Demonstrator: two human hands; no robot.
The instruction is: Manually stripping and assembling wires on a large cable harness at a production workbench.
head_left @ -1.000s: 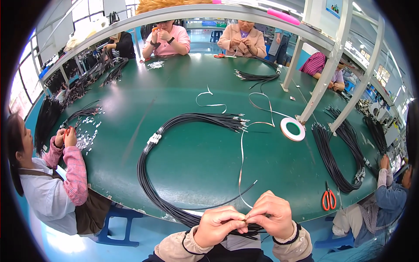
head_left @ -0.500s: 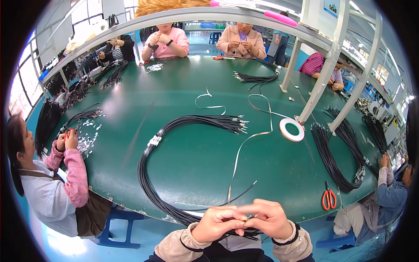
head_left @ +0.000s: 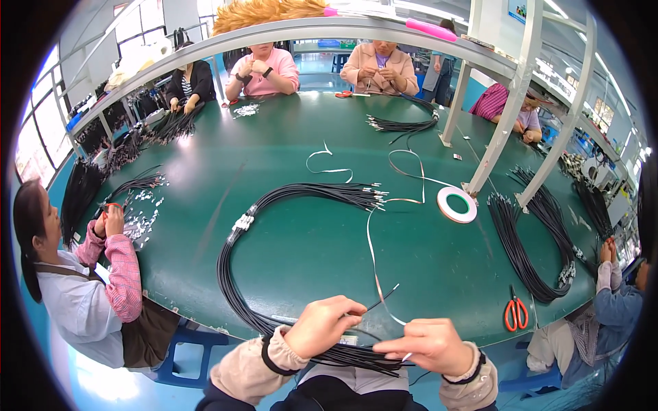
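A: Status of hands?

B: Left hand [head_left: 321, 325] was closed w/ fingers curled around the long bundle of thin black wires [head_left: 236, 301], gripping it at the near table edge. Right hand [head_left: 430, 344] was pinching the narrow pale tape strip [head_left: 373, 253] against the same bundle, approx. where the bundle crosses in front of the person's body. One single black wire end [head_left: 385, 296] stuck up between the 2 hands.

A: Bundle location?

B: It looped from the hands out to the left, across the round green table [head_left: 288, 157], then back toward centre, ending in a fan of small metal terminals [head_left: 370, 198]. A white clip or tie [head_left: 242, 222] sat on the loop's left side.

A: Tape source?

B: Strip ran from the right hand up to the white tape roll w/ green core [head_left: 457, 204], lying flat near a grey metal post [head_left: 500, 130], right of centre.

A: Other items?

B: Red-handled scissors [head_left: 515, 312] lay at the right table edge, well apart from the hands. A 2nd black wire bundle [head_left: 528, 246] curved beside them. Loose tape offcuts [head_left: 327, 163] lay mid-table. Other persons sat around the rim; one in a pink plaid sleeve [head_left: 125, 270] at left worked over small pale scraps [head_left: 140, 219]
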